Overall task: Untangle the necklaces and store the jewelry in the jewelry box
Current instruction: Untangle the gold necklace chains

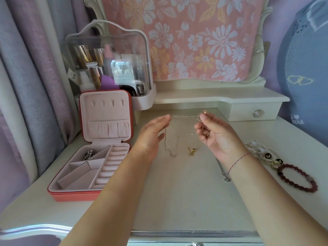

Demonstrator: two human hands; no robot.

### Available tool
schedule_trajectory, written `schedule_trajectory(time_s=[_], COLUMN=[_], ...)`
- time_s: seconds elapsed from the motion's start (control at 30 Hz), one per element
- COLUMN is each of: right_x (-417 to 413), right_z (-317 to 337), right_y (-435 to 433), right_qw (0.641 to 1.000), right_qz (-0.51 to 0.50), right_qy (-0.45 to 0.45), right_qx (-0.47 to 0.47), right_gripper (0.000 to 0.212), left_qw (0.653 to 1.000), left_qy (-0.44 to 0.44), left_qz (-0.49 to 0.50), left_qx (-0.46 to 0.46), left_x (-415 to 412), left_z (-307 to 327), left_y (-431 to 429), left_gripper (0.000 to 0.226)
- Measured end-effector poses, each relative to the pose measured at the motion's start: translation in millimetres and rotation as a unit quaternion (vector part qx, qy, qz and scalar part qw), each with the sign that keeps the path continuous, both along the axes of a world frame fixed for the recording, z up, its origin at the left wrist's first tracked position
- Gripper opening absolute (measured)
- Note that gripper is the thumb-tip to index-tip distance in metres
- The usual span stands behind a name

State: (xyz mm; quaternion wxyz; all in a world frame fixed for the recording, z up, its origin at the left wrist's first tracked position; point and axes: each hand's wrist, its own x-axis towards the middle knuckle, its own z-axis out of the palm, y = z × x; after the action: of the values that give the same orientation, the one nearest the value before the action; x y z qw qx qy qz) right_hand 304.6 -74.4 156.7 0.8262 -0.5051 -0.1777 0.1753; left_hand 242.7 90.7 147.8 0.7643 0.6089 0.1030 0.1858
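Note:
Thin gold necklace chains (184, 116) stretch above the white dresser top (177, 201) between my two hands. My left hand (152, 137) has its fingers straight, and a chain runs over the fingertips and hangs down in a loop (171, 153). My right hand (214, 134) pinches the chains between thumb and forefinger, just under a small pink pendant (205, 112). A gold pendant (191, 151) dangles below. The coral jewelry box (74, 194) lies open at the left with its lid upright. A silver piece (88, 155) lies in its back compartment.
A silver necklace (225, 177) lies partly under my right wrist. At the right lie a dark red bead bracelet (298, 179) and a pearl bracelet with black charms (264, 153). A clear cosmetics case (108, 68) stands behind the box. A small drawer (255, 113) sits at the back right.

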Motion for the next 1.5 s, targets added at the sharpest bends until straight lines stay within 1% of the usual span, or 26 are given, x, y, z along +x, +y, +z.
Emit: schedule_trajectory(time_s=[0.03,0.07,0.17,0.33,0.5,0.6,0.73,0.8,0.9,1.07,1.23,1.37,1.5], right_x=[0,-1,-1,0,2,3,5,6,8,10,13,13,12], right_z=[1,2,4,6,7,8,8,8,6,6,4,3,3], right_y=[-1,-2,-4,-7,-11,-12,-14,-15,-17,-18,-17,-17,-16], right_qw=[1.0,1.0,0.998,0.992,0.991,0.991,0.99,0.991,0.991,0.99,0.988,0.99,0.994], right_qz=[-0.009,-0.018,-0.053,-0.107,-0.13,-0.135,-0.133,-0.128,-0.128,-0.136,-0.154,-0.139,-0.098], right_qy=[-0.006,-0.013,-0.03,-0.053,-0.036,-0.02,0.009,0.016,0.025,0.019,-0.003,-0.003,0.004], right_qx=[-0.009,-0.017,-0.027,-0.029,-0.015,0.008,0.045,0.044,0.03,0.002,-0.022,-0.037,-0.056], right_gripper=[0.008,0.009,0.009,0.008,0.011,0.012,0.015,0.015,0.015,0.015,0.012,0.011,0.014], left_qw=[1.0,1.0,0.995,0.989,0.981,0.977,0.965,0.956,0.942,0.942,0.949,0.969,0.976], left_qy=[-0.004,-0.016,-0.045,-0.057,-0.072,-0.073,-0.12,-0.15,-0.186,-0.184,-0.154,-0.106,-0.084], left_qz=[-0.007,-0.016,-0.027,-0.068,-0.074,-0.061,-0.061,-0.07,-0.086,-0.067,-0.002,0.047,0.069], left_qx=[-0.004,-0.019,-0.09,-0.119,-0.167,-0.19,-0.225,-0.243,-0.264,-0.274,-0.276,-0.22,-0.189], left_x=[-1,-2,-4,-8,-9,-10,-12,-13,-13,-13,-9,-10,-11], left_z=[2,2,6,9,12,12,15,17,18,16,15,14,15], left_y=[0,-1,-1,-3,-3,-1,0,0,1,3,4,3,4], left_gripper=[0.007,0.013,0.019,0.023,0.034,0.03,0.017,0.015,0.019,0.021,0.016,0.02,0.017])
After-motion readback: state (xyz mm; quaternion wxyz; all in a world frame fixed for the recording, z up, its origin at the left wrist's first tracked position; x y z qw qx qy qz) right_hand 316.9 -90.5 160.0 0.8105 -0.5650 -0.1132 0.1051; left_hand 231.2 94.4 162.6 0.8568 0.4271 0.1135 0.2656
